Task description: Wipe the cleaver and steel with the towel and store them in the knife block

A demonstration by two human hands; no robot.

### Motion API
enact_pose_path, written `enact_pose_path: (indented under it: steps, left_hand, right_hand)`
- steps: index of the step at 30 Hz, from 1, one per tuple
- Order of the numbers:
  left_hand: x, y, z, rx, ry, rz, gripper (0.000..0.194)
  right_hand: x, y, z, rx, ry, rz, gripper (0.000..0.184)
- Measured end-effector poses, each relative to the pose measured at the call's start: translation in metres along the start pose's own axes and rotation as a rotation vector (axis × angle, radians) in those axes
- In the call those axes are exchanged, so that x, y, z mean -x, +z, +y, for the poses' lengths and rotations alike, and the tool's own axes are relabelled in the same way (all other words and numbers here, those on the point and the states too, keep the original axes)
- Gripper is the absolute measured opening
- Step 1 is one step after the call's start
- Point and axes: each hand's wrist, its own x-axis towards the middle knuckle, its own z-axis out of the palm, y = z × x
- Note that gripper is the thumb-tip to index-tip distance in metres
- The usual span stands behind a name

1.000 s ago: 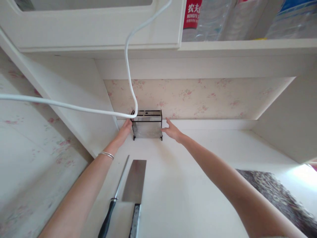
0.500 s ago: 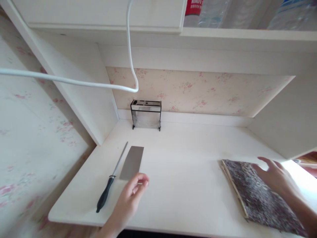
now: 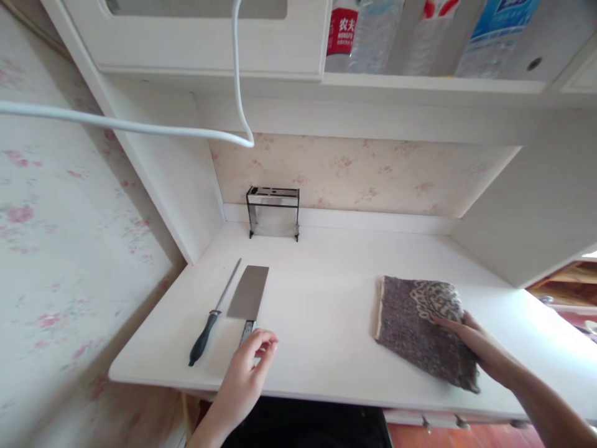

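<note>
My left hand (image 3: 249, 367) hovers over the handle end of a cleaver (image 3: 248, 300) that lies flat on the white desk (image 3: 326, 323), fingers loosely curled and apart, holding nothing. A black-handled honing steel (image 3: 213, 317) lies just left of the cleaver. My right hand (image 3: 480, 348) rests flat on a folded brown patterned cloth (image 3: 420, 326) at the right of the desk, fingers stretched out. An empty black-framed knife rack (image 3: 273, 212) stands against the back wall.
A white cable (image 3: 140, 127) loops across the upper left in front of the cabinet. Water bottles (image 3: 373, 31) stand on the shelf above. A white side panel (image 3: 177, 180) closes the desk's left, and another panel closes the right.
Both hands have come back from the knife rack to the desk's front. The right hand has landed on the cloth, which now lies further left; the left hand sits by the cleaver's handle.
</note>
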Motion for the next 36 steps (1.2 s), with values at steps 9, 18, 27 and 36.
enact_pose_path:
  steps: [9, 18, 27, 36]
  left_hand:
    - [-0.01, -0.057, -0.04, -0.046, -0.096, 0.387, 0.035]
    - [-0.009, -0.059, -0.059, -0.119, -0.082, 0.462, 0.034]
    - [-0.016, -0.05, -0.072, -0.131, -0.064, 0.362, 0.03]
    - [-0.025, -0.052, -0.07, -0.118, -0.161, 0.323, 0.04]
  right_hand:
    - [0.044, 0.118, -0.086, -0.458, -0.066, -0.491, 0.053]
    - [0.074, 0.212, -0.064, -0.43, 0.009, -0.758, 0.046]
    - [0.071, 0.209, -0.019, 0.278, -0.526, -0.366, 0.059]
    - [0.083, 0.188, 0.011, 0.255, -0.556, -0.276, 0.031]
